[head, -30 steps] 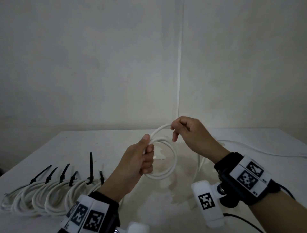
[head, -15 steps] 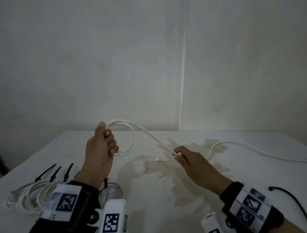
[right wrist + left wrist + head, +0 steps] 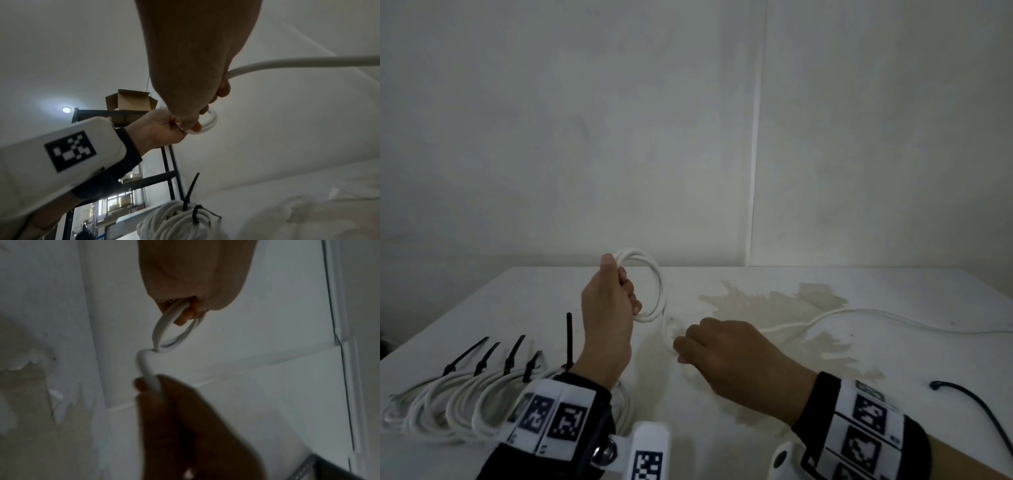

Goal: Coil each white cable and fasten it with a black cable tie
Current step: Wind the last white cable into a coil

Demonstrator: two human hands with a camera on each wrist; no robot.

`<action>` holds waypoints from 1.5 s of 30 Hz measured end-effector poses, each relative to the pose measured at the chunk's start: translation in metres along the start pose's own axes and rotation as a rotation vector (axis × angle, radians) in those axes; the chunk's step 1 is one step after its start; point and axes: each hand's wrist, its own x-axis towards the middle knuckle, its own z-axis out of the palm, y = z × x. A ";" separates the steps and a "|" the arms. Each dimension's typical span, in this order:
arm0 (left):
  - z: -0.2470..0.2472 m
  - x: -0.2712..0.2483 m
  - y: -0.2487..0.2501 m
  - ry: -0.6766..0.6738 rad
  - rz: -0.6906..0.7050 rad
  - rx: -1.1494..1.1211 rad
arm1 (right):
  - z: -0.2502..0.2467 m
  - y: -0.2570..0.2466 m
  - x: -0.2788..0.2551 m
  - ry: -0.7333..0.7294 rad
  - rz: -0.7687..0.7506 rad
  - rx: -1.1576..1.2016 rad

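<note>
My left hand (image 3: 625, 291) holds a small coil of white cable (image 3: 655, 284) upright above the table, fingers curled round its loops. Just below the coil my right hand (image 3: 681, 347) pinches the loose strand of the same cable, which runs on to the right across the table (image 3: 859, 312). In the left wrist view the coil (image 3: 170, 332) hangs from my left fingers (image 3: 183, 318), and the right hand (image 3: 174, 410) grips the strand (image 3: 149, 371) under it. In the right wrist view the strand (image 3: 308, 62) leaves my right hand (image 3: 205, 100) to the right.
Several tied white coils (image 3: 458, 394) with black cable ties (image 3: 513, 353) lie at the table's front left, also seen as tied coils (image 3: 174, 224) in the right wrist view. A black cable (image 3: 983, 411) lies front right. A brownish stain (image 3: 774, 305) marks the tabletop. A wall stands behind.
My right hand, stretched out along the cable half a second ago, has come back close under the coil. The left hand still holds the coil.
</note>
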 end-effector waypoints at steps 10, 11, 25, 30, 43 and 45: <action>0.007 -0.027 -0.022 -0.316 0.064 0.257 | -0.014 0.005 0.021 0.100 0.014 0.255; 0.007 -0.029 -0.022 -0.358 0.062 0.280 | -0.016 0.007 0.021 0.108 0.084 0.344; 0.009 -0.031 -0.010 -0.647 -0.180 0.315 | -0.036 0.041 0.023 0.075 0.448 0.790; 0.008 -0.031 -0.007 -0.658 -0.172 0.281 | -0.035 0.043 0.022 -0.075 0.553 0.943; 0.012 -0.030 -0.014 -0.511 -0.189 0.071 | -0.039 0.034 0.010 -0.043 0.699 1.090; 0.014 -0.030 -0.013 -0.518 -0.166 0.100 | -0.034 0.036 0.011 -0.001 0.707 0.997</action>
